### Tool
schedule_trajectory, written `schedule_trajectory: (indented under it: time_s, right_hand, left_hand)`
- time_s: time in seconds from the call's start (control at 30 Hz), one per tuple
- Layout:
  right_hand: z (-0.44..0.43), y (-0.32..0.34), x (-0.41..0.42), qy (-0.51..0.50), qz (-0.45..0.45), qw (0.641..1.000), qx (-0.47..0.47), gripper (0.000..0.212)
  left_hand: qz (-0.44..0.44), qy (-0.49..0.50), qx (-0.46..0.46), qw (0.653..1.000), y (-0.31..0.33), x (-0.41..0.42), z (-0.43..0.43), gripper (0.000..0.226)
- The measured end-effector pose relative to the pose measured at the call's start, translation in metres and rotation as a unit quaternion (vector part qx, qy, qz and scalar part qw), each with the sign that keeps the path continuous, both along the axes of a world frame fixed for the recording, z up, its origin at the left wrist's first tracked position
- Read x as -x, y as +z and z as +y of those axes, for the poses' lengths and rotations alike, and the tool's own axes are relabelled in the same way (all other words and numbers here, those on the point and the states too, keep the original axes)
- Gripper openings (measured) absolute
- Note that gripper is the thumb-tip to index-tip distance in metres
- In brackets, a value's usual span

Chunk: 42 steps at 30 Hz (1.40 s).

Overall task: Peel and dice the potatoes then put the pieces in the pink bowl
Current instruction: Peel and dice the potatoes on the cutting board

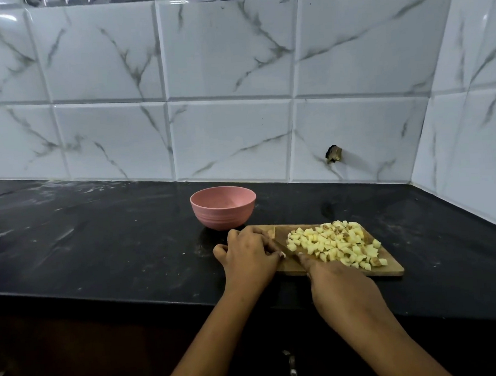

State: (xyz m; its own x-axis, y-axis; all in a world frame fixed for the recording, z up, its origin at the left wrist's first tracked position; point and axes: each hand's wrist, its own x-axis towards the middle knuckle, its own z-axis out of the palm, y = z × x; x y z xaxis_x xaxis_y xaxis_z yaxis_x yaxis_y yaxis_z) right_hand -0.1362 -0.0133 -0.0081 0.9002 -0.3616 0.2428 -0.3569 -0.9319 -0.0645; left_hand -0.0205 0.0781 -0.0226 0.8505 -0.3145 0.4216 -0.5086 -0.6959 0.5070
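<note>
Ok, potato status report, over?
Left hand curled at left end of board. Right hand grips knife. Diced potatoes piled on board, pink bowl looks empty. Nothing blocks bowl.

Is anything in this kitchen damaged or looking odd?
Yes. A jagged dark hole is broken through a wall tile just above the counter, behind the cutting board. A few diced potato pieces also show brown skin.

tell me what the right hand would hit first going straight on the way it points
Most likely the left hand: the right hand points up-left across the cutting board at its fingers curled on a potato piece, with only a dark knife between. Depth unclear.
</note>
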Motion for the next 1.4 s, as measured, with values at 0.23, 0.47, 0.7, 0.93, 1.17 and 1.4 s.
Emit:
schedule_trajectory:
  time_s: [0.23, 0.47, 0.7, 0.93, 1.17, 1.4]
  right_hand:
    - [-0.02, 0.001, 0.005, -0.043, -0.034, 0.996, -0.076, 0.058]
    - [-0.024, 0.009, 0.003, -0.053, -0.029, 0.993, -0.104, 0.061]
    - [-0.014, 0.004, 0.0, -0.027, -0.004, 0.996, -0.087, 0.057]
    - [-0.019, 0.003, -0.008, -0.034, -0.024, 0.996, -0.076, 0.054]
    - [-0.005, 0.004, -0.006, -0.012, -0.011, 0.997, -0.074, 0.058]
    - [0.008, 0.004, -0.013, -0.003, 0.023, 1.0, 0.0, 0.067]
  left_hand:
    - [0.002, -0.057, -0.074, 0.996, 0.014, -0.022, -0.02, 0.018]
    - [-0.025, -0.038, -0.084, 0.995, 0.021, -0.044, -0.026, 0.02]
    - [0.036, -0.043, -0.1, 0.993, 0.016, -0.051, -0.024, 0.024]
    - [0.026, -0.036, -0.077, 0.996, 0.014, -0.036, -0.013, 0.022]
    - [0.019, -0.039, -0.07, 0.997, 0.01, -0.021, -0.006, 0.02]
    - [-0.005, -0.023, -0.045, 0.999, 0.006, -0.013, -0.005, 0.018]
